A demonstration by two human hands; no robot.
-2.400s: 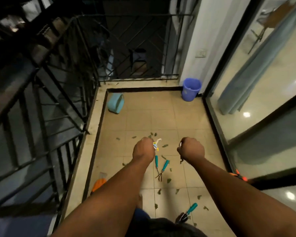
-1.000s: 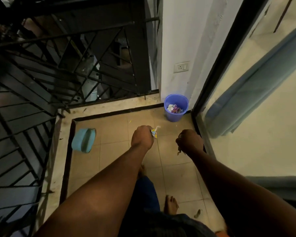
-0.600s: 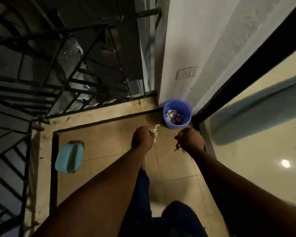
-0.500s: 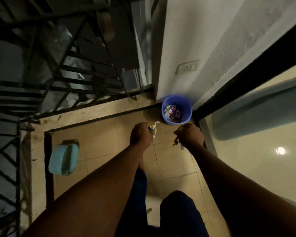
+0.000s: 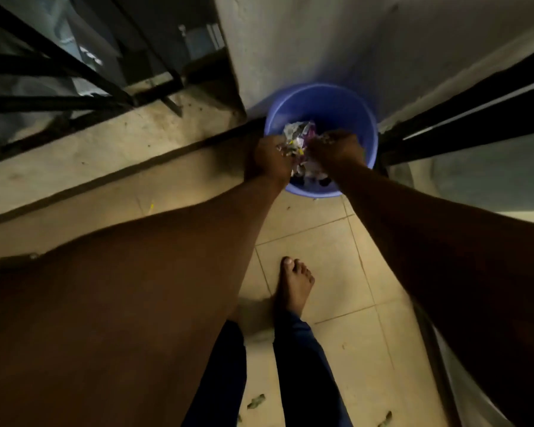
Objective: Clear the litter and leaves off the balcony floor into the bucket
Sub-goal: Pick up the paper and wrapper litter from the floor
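A blue bucket [image 5: 321,89] stands in the balcony corner against the white wall, with crumpled wrappers [image 5: 299,132] inside it. Both my fists are over its mouth. My left hand [image 5: 269,163] is at the near-left rim with its fingers curled round a piece of wrapper litter [image 5: 285,148]. My right hand [image 5: 336,151] is over the near-right side and grips a small bunch of dry leaves [image 5: 325,137]. Motion blur hides the fingertips. A few leaves [image 5: 256,401] lie on the tiled floor behind me.
The black railing [image 5: 74,72] and a concrete kerb [image 5: 105,149] run along the left. A dark sliding-door frame [image 5: 475,112] is right of the bucket. My bare foot [image 5: 295,282] stands on the tiles just short of the bucket.
I have walked from the middle of the balcony to the corner. Both fists, still holding litter and leaves, have moved forward from in front of the bucket to over its mouth.
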